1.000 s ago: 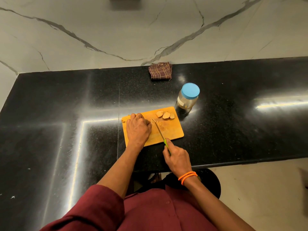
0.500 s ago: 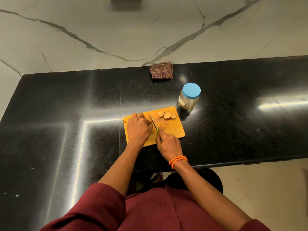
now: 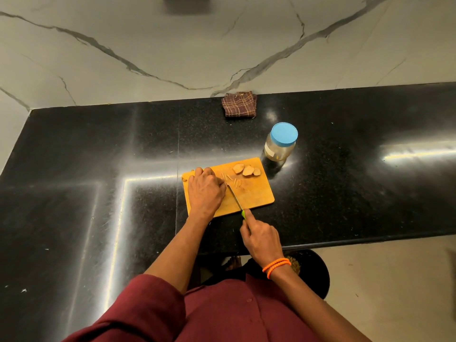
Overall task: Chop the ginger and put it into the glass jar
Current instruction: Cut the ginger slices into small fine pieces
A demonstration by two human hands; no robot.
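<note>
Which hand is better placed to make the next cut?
Right. The right hand grips the knife, whose blade lies on the cutting board beside the left hand, which pins ginger there.

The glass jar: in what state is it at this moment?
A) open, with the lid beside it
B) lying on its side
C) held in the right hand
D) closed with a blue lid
D: the glass jar stands upright on the counter, its blue lid on.
</note>
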